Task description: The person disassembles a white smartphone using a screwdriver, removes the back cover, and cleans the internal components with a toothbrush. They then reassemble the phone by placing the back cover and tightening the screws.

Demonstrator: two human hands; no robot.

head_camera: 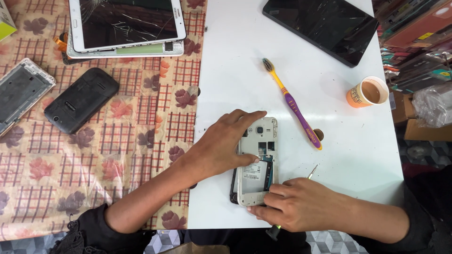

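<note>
Nearest the camera, right hand point(295, 204) curled shut around a slim screwdriver with a dark handle and metal tip point(312, 172), fingertips pressed to the lower edge of an opened white smartphone with its back cover off point(257, 161). Just beyond, left hand point(225, 143) spread flat and open over the phone's left side, thumb on the battery bay, index finger stretched along the top edge. Phone lying face down on a white tabletop point(235, 56), near its front edge, between the two hands. A little farther right, a purple and yellow toothbrush point(293, 104) lying diagonally, bristles away from the camera, with a small brown round piece point(318, 134) touching its lower end. Farther right, an orange paper cup of brown drink point(367, 92). To the left, on a floral checked cloth point(117, 141), a black handset lying face down point(81, 99) and a grey phone frame point(19, 91). Farthest off, a white tablet with cracked glass point(125, 21) and a black tablet point(320, 26).
</note>
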